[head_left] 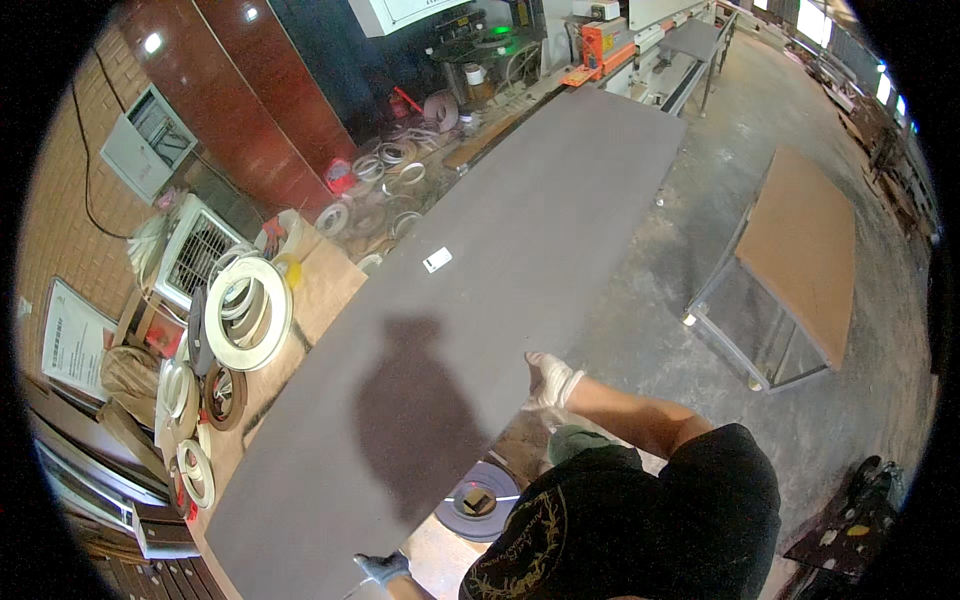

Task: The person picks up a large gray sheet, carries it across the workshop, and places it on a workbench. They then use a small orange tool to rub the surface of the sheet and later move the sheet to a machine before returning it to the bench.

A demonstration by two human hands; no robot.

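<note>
A long grey-brown panel point(500, 220) stretches from the lower left toward an orange-and-white machine point(605, 45) at the far end. A small white label point(437, 260) is stuck on its top face, and a dark shadow falls across it. My right hand point(550, 382), in a white glove, grips the panel's near long edge about midway along, with part of its fingers hidden. Lower down, my left hand point(382, 568), in a grey-blue glove, holds the same edge close to the panel's near end. Below the edge, between both hands, lies a purple-grey coil of edge banding point(478, 518).
Rolls of edge banding point(248, 313) crowd a wooden surface on the left, beside a white vented unit point(200, 250). More loose coils point(385, 165) lie beyond the panel. On the right stands a metal-framed stand with a brown board point(800, 240) on the concrete floor.
</note>
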